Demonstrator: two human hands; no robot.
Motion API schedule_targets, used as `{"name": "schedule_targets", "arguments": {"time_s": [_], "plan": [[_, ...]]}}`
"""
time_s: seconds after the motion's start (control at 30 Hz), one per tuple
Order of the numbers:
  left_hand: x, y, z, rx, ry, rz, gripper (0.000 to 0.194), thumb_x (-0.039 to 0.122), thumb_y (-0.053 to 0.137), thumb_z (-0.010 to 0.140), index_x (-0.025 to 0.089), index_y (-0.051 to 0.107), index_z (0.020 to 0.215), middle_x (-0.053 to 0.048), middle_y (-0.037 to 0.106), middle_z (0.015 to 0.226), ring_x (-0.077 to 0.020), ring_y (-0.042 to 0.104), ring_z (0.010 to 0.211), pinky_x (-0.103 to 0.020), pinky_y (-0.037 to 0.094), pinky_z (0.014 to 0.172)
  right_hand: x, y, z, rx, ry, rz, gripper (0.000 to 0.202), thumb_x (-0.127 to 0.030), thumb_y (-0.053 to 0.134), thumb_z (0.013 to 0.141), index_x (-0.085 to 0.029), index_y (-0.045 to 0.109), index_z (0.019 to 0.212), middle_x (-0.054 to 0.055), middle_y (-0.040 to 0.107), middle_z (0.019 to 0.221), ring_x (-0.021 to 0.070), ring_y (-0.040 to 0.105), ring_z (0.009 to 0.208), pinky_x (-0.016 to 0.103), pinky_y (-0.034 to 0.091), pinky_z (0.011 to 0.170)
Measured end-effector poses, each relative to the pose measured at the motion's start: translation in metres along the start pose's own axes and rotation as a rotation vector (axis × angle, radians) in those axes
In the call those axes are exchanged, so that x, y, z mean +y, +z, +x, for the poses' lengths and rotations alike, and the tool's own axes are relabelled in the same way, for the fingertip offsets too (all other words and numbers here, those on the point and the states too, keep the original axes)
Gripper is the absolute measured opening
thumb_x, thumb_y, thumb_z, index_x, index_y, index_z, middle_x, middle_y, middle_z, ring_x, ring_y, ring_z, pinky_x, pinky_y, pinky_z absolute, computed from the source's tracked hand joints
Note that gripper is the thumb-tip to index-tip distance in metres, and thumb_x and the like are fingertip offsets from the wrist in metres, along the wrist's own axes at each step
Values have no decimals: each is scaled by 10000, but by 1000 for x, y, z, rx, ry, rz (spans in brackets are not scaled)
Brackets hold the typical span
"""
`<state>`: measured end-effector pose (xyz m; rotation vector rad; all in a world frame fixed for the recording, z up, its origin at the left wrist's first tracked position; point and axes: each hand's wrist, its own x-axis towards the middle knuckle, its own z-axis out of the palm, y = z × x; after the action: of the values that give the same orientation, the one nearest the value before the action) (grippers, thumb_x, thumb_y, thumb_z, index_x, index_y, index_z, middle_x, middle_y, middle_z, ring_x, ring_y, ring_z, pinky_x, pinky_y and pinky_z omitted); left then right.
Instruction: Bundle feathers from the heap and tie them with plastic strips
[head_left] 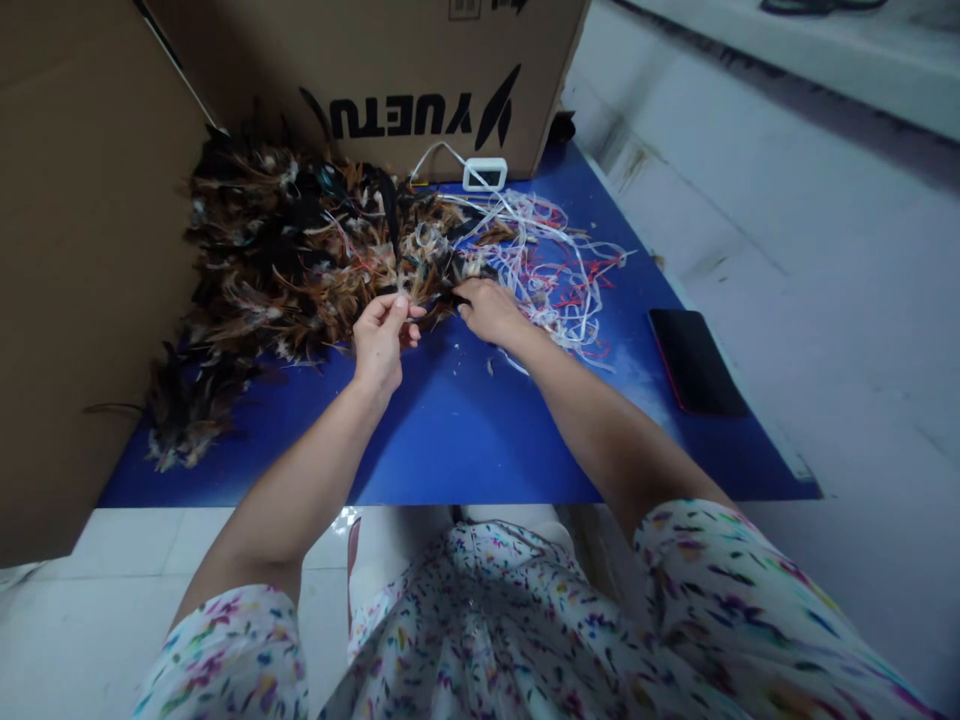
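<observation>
My left hand (pixel 382 335) is closed in a pinch, thumb against fingertips, on the pale base of a dark feather (pixel 391 215) that stands up from its grip. Beside it, my right hand (pixel 487 308) reaches into the near right edge of a feather pile (pixel 277 255) with its fingers curled. Its fingertips are partly hidden among dark feathers, so what they hold cannot be made out. The heap mixes brown, black and whitish feathers. Just right of it lies a tangle of white and red strings (pixel 559 270).
A large cardboard box (pixel 420 60) stands behind the pile, and a cardboard panel (pixel 82 250) rises at the left. A small white device (pixel 484 174) with a cable sits before the box. A dark phone (pixel 696 360) lies on the blue table (pixel 472 450) at right, near the wall.
</observation>
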<state>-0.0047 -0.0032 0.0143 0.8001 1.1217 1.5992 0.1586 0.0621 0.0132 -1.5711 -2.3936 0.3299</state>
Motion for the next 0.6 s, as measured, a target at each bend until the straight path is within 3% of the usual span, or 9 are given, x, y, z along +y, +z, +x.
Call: {"name": "schedule_targets", "arguments": {"time_s": [0.1,0.27,0.6], "plan": [[-1,0,0,-13,3,3,182,316,737,840,182,618,812,22,701,675,-39,515,417,-158,391,396,7,-2,4,97,75,34,398,-137,465,930,-131,679,1266,131,644,1362,301,582,1281,461,459,1093],[-2,1,-1,-6,-3,7,172,298,728,852,182,615,793,25,692,663,-36,503,410,-160,388,396,15,-1,4,257,102,1,388,-116,462,907,-143,698,1213,149,648,1311,332,575,1220,528,457,1037],[0,1,-2,-17,-22,27,165,298,732,851,183,622,805,26,696,670,-39,506,419,-167,401,413,2,5,-3,165,-443,-263,339,-152,416,982,-208,724,1109,99,692,1136,281,470,1135,435,337,918]]}}
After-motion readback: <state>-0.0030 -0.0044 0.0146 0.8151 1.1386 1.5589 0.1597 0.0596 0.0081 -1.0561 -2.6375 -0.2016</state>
